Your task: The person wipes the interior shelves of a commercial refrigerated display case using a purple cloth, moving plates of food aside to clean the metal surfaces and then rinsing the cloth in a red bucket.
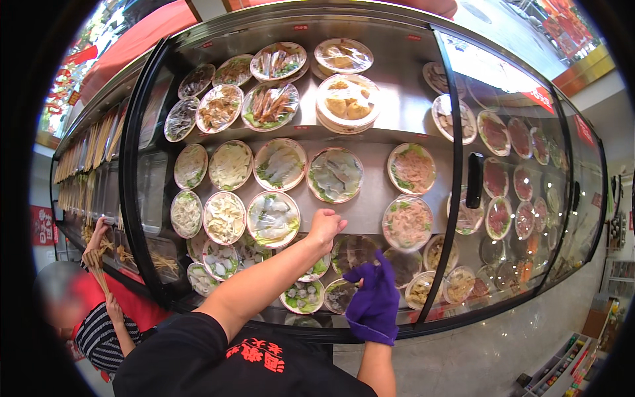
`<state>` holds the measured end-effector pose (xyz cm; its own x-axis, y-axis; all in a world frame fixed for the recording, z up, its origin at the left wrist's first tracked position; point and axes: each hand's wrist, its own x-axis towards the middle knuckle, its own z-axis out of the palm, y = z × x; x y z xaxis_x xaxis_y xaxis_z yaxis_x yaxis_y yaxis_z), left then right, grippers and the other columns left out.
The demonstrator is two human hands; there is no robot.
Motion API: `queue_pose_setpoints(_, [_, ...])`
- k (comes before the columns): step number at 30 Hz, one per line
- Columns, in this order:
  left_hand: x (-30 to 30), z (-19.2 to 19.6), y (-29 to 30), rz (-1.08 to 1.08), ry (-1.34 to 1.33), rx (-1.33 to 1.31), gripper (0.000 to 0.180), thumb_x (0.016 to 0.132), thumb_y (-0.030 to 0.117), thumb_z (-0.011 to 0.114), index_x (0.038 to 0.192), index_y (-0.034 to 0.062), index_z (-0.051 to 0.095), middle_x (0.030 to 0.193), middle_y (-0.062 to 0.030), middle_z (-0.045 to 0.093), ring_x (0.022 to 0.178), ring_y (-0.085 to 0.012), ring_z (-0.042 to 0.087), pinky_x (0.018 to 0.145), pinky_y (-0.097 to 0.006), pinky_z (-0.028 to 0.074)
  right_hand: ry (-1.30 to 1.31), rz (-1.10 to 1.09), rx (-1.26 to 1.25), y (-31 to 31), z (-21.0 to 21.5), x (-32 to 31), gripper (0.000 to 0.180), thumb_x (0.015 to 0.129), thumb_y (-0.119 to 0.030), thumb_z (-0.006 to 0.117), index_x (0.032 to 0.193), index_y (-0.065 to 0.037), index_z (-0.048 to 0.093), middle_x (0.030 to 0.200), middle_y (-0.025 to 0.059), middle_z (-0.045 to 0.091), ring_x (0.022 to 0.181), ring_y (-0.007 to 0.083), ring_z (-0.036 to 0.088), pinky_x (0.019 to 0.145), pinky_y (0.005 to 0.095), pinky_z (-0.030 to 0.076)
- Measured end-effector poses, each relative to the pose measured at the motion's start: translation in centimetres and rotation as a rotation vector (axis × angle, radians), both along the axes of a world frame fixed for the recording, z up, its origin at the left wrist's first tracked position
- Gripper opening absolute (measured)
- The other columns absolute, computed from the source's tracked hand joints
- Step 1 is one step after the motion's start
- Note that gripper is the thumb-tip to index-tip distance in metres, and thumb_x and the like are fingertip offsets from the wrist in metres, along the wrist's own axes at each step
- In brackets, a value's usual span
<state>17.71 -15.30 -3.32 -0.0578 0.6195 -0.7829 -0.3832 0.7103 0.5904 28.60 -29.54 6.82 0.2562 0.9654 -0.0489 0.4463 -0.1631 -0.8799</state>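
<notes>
My left hand (326, 227) is closed, knuckles up, over the bare shelf strip below a plastic-wrapped plate of pale slices on greens (335, 175). No object shows in it; its fingertips are partly hidden. Left of it stands a wrapped plate of white pieces on lettuce (273, 218). My right hand (361, 283) grips a purple cloth (374, 308) that covers most of it, in front of the lower row of plates. Plates of pinkish shredded meat (408, 222) sit beyond the cloth. My left forearm hides part of the lower plates.
The glass display case (456, 198) has a black frame and a sliding door handle (474, 180). Stacked plates (347, 102) fill the top shelf. Skewers (92, 152) fill the left section, where another person (109, 331) holds a bundle. Shelving with goods (562, 367) stands at lower right.
</notes>
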Motion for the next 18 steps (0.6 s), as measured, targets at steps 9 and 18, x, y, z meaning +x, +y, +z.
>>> queue_pose_setpoints(9, [-2.2,-4.0,3.7,0.251,-0.001,0.109,0.024,0.089,0.002,0.047,0.113,-0.0015,0.043,0.105,-0.0116,0.057,0.093,-0.0212,0.059,0.083,-0.036,0.051,-0.15,-0.103,0.393,10.6,-7.2,2.3,0.05,0.081,0.0,0.05,0.13,0.0,0.039,0.119,0.0204,0.048,0.105,0.0313,0.051,0.091,0.0371,0.04])
queue_pose_setpoints(18, [-4.0,-1.8,3.4,0.195,0.063,0.23,0.02,0.088,0.004,0.052,0.107,-0.0004,0.048,0.097,-0.0083,0.06,0.085,-0.016,0.061,0.072,-0.029,0.054,-0.476,-0.202,0.073,14.4,-16.4,-1.0,0.049,0.086,-0.014,0.053,0.131,0.003,0.04,0.143,0.0261,0.026,0.13,0.0416,0.029,0.108,0.0423,0.024])
